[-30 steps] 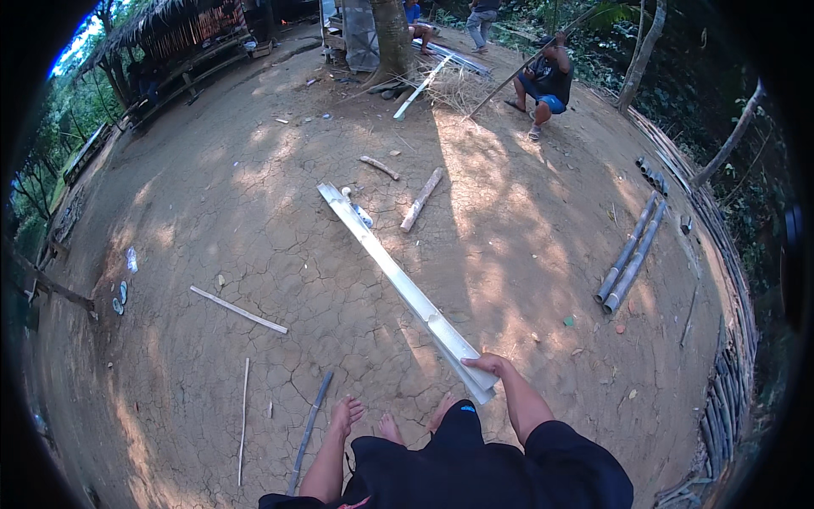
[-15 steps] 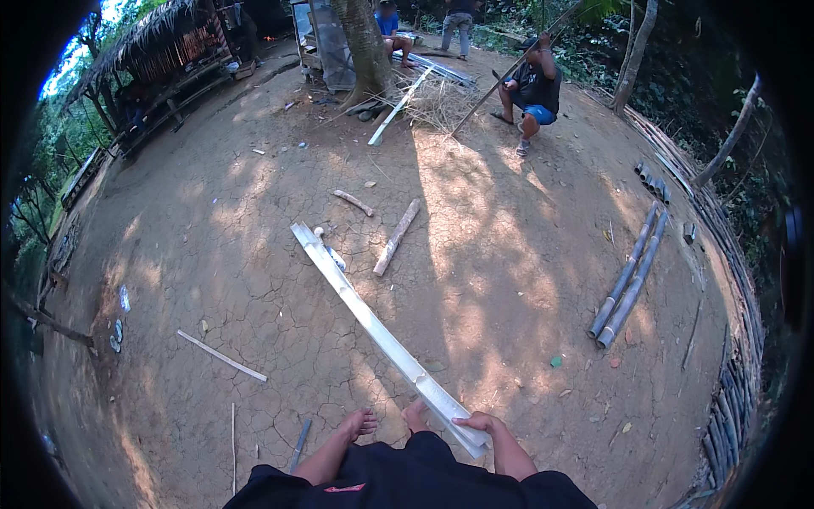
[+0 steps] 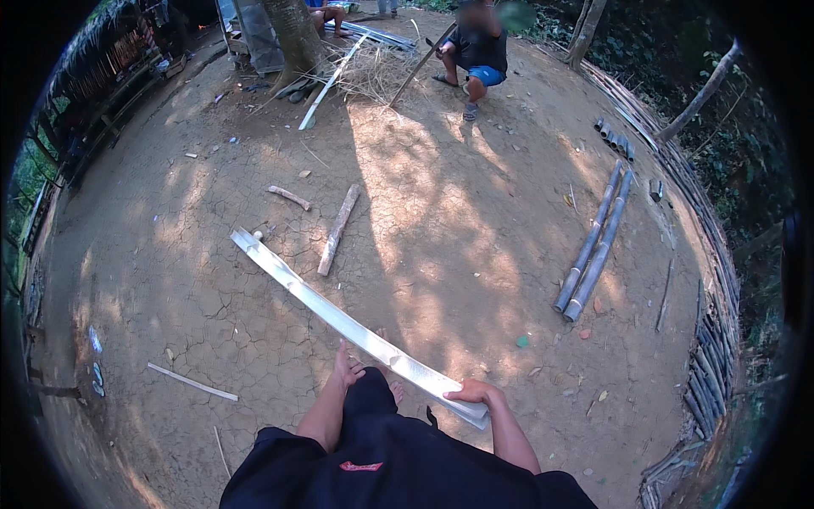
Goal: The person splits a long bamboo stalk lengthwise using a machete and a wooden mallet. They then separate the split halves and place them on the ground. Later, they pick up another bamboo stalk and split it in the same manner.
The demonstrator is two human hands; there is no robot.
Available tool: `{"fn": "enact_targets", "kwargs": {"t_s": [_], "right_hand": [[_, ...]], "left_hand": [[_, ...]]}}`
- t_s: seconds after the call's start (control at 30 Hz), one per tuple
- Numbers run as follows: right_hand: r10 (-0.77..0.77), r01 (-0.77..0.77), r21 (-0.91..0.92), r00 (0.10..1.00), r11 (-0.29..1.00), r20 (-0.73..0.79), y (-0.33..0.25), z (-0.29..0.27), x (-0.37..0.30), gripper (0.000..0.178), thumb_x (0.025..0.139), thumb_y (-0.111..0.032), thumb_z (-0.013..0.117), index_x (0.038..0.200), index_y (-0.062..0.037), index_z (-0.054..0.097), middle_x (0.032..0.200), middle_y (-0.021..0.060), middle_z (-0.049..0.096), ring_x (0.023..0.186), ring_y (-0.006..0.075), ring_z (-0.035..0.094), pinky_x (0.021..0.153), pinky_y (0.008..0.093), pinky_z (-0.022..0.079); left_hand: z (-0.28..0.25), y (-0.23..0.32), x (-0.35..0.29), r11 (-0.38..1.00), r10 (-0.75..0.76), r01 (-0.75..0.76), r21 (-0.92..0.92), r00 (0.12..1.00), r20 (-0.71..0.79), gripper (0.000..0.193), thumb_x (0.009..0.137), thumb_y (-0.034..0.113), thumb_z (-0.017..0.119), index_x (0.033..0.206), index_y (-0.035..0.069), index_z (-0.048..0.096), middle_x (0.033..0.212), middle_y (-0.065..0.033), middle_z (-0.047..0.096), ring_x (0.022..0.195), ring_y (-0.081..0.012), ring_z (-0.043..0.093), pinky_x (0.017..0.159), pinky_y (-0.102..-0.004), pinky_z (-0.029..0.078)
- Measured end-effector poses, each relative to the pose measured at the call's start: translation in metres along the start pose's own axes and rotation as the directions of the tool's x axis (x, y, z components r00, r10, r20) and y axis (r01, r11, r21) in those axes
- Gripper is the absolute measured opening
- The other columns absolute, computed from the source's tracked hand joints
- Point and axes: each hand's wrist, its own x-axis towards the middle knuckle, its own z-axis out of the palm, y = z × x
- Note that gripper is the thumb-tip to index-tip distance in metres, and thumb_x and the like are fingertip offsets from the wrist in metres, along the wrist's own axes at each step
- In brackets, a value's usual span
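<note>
Your right hand (image 3: 471,394) has its fingers curled over the near end of the long pale split-bamboo strip (image 3: 339,318), clamped on it. The strip runs away from you, up and left, its far end over the cracked dirt ground (image 3: 212,288). Your left hand is not visible.
</note>
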Motion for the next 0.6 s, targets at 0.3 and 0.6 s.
{"fn": "enact_targets", "kwargs": {"t_s": [0.3, 0.6], "right_hand": [[0.105, -0.114, -0.179, 0.993, 0.977, -0.061, -0.044, -0.080, -0.034, 0.072, 0.082, -0.065, 0.060, 0.113, -0.0011, 0.070, 0.113, 0.0259, 0.067, 0.107, 0.0365, 0.066, 0.091, 0.0449, 0.051], [0.132, -0.189, -0.203, 0.955, 0.961, -0.265, -0.111, -0.127, -0.101, 0.052, 0.093, -0.051, 0.054, 0.111, -0.0027, 0.060, 0.103, 0.0222, 0.069, 0.103, 0.0407, 0.064, 0.091, 0.0503, 0.049]], "left_hand": [[0.101, 0.037, 0.044, 0.870, 0.057, 0.064, -0.489, 0.972, 0.229, 0.115, 0.078, 0.085, 0.048, 0.157, 0.009, 0.013, 0.159, -0.0168, 0.023, 0.146, -0.0377, 0.023, 0.116, -0.0594, 0.019], [0.142, 0.044, 0.080, 0.853, -0.074, 0.082, -0.516, 0.997, 0.037, 0.103, 0.083, 0.087, 0.017, 0.158, 0.016, 0.009, 0.163, -0.0165, 0.010, 0.147, -0.0431, 0.015, 0.115, -0.0656, 0.010]]}}
